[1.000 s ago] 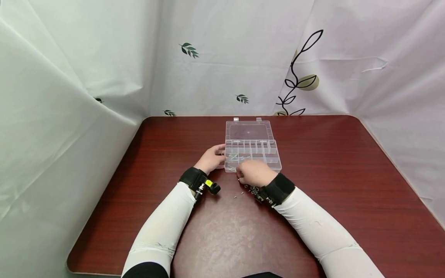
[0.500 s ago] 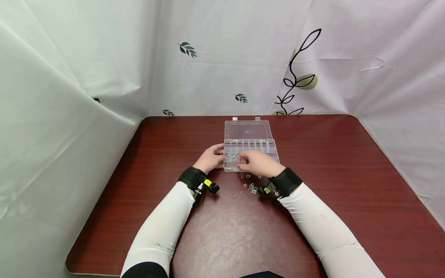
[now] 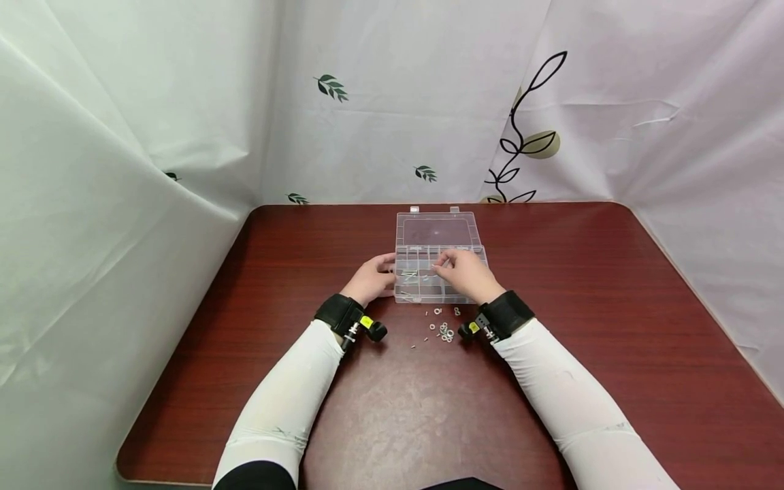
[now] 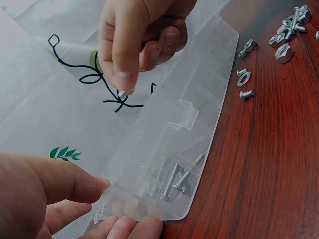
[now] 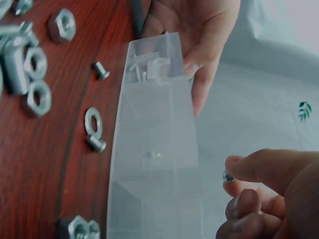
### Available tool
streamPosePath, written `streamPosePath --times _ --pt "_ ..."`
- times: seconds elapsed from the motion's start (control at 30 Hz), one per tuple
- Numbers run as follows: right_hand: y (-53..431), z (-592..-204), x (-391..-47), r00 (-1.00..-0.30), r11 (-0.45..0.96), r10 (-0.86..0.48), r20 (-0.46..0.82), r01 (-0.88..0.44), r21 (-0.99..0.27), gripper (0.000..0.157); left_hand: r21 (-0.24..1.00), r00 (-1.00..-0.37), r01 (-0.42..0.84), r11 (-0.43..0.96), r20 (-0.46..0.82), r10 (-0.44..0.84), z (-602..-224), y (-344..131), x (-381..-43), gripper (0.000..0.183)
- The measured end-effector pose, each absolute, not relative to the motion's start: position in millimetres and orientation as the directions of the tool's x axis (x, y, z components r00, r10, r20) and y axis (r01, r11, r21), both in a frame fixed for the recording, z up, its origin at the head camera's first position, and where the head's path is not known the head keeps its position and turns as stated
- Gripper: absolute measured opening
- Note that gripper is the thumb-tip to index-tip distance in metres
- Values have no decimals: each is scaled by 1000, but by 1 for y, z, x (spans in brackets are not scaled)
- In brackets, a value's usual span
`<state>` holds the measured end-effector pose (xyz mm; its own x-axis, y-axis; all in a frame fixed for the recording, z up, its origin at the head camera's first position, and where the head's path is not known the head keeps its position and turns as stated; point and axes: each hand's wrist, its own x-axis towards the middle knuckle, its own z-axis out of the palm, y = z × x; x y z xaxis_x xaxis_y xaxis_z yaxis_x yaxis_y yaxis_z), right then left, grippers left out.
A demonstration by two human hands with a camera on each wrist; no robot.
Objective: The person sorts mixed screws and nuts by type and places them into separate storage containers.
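A clear plastic compartment box (image 3: 437, 230) lies on the table with its lid folded back. My left hand (image 3: 369, 280) grips its left end, thumb at the upper rim and fingers along the side (image 4: 122, 228). Several long screws (image 4: 170, 183) lie in the compartment near that hand. My right hand (image 3: 469, 275) is over the middle compartments, thumb and index finger pinching a small screw (image 5: 228, 177). Its threaded end shows below the fingertips in the left wrist view; the other fingers are curled.
In front of the box, loose hex nuts (image 5: 63, 26), a flat washer (image 5: 92, 122) and short screws (image 5: 101, 70) are scattered on the red-brown table (image 3: 576, 272). A denser pile of hardware (image 3: 446, 332) sits closer to me. White patterned cloth (image 3: 380, 122) hangs behind the table.
My right hand has gone from the table at the box's front edge up over the compartments, then farther back and right. My left hand has stayed on the box's left end.
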<state>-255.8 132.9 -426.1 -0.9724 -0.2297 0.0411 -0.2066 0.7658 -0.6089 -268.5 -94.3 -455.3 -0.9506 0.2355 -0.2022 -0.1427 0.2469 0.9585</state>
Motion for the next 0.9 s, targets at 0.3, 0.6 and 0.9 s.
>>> streamPosePath --times 0.3,0.6,0.9 --pt "133 -432 -260 -982 820 -188 35 -176 -544 16 961 -949 -149 233 -205 239 -453 -94 -269 59" --pt "130 -436 -259 -979 846 -190 75 -202 -493 14 960 -949 -150 237 -207 237 -453 -94 -269 59" --pt "130 -435 -258 -978 853 -195 68 -204 -481 15 958 -948 -158 238 -215 234 -455 -94 -269 58"
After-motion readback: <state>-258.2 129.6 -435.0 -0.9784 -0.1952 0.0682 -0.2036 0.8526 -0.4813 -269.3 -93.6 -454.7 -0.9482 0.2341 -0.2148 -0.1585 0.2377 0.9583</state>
